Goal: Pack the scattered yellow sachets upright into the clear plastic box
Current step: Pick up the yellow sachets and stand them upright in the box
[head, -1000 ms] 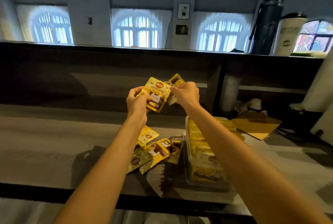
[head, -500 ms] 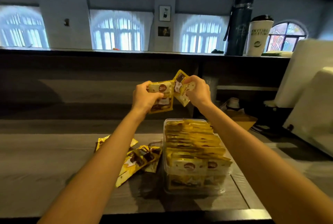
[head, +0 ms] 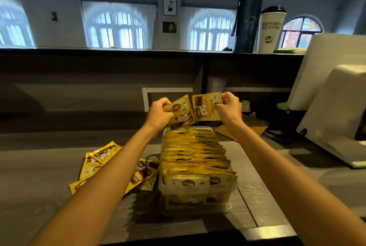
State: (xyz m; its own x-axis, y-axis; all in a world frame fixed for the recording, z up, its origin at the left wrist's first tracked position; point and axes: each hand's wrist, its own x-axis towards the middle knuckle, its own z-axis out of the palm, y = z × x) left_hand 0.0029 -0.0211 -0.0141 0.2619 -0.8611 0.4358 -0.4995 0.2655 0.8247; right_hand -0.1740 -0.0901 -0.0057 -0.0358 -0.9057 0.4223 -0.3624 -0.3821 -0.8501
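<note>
I am holding both hands up over the far end of the clear plastic box (head: pixel 198 200), which is sitting on the grey wooden counter (head: pixel 39 176) straight ahead of me at twelve o'clock. My left hand (head: pixel 160 115) is pinching a yellow sachet (head: pixel 181 112) by its upper left edge, fingers curled narrow around it, and the packet is tilting with its lower corner dipping toward the box's back rim. There may be more than one packet in that grip; I cannot tell. My right hand (head: pixel 230 108) is gripping a second sachet (head: pixel 206 107) by its right edge, thumb and fingertips closed tight on it, its printed face turned toward me and nearly upright. The two held packets are sitting just beside each other, their inner edges close but apart.

The box is already crowded with packed sachets (head: pixel 194 158) standing on edge in rows from the near wall to the far one, their tops rising above the rim. At about nine o'clock from the box, loose sachets (head: pixel 99 158) are lying flat and overlapping on the counter, partly hidden under my left forearm, the nearest ones touching the box's left wall.
</note>
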